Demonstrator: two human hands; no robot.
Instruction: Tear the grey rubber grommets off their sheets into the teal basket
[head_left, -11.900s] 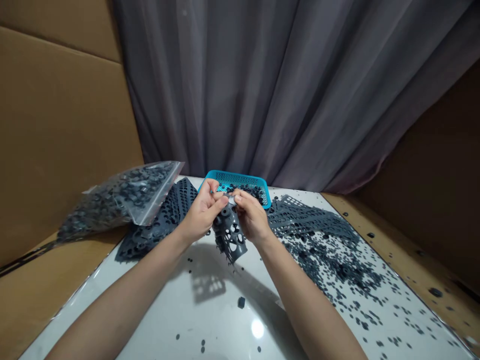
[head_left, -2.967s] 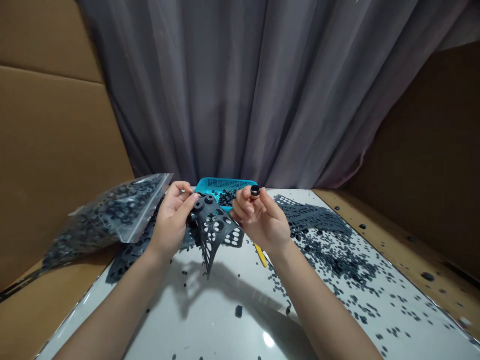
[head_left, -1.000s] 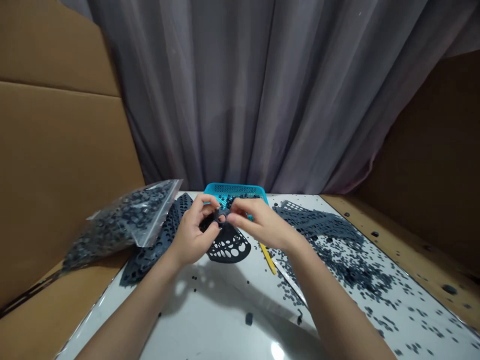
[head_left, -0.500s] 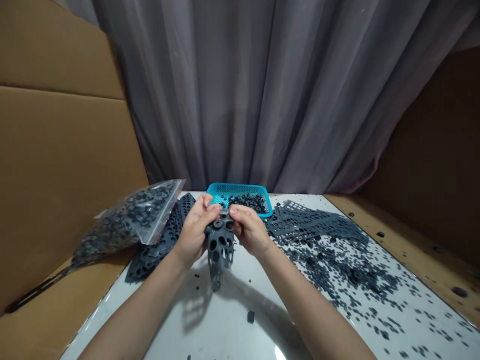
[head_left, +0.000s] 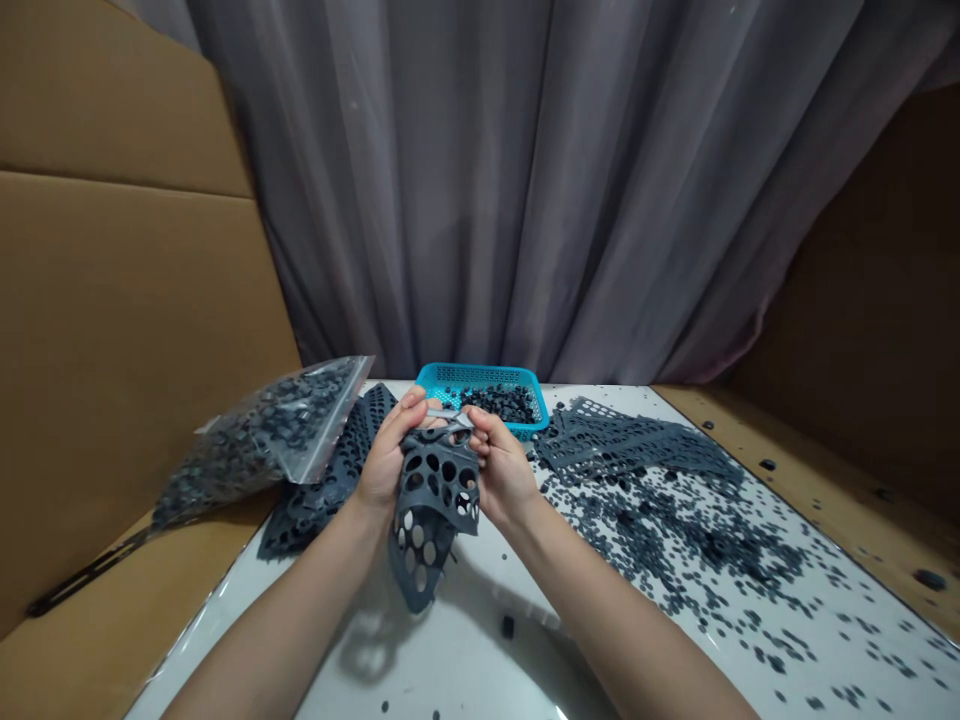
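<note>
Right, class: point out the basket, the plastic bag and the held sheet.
Basket (head_left: 480, 375), head view: back wall.
Plastic bag (head_left: 262, 432), head view: see-through side.
Held sheet (head_left: 430, 510), head view: hanging middle.

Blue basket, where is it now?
In the head view, the blue basket is near the middle, at the back of the white table, in front of the grey curtain, with the clear bag to its left.

No writing, label, brand, number or sign can be read anywhere: none on the dark grey flexible sheet with round holes (head_left: 426, 508), the clear plastic zip bag of dark pieces (head_left: 259, 430), the turquoise perforated plastic basket (head_left: 480, 374) or the tall brown cardboard panel (head_left: 112, 310) at the left.
</note>
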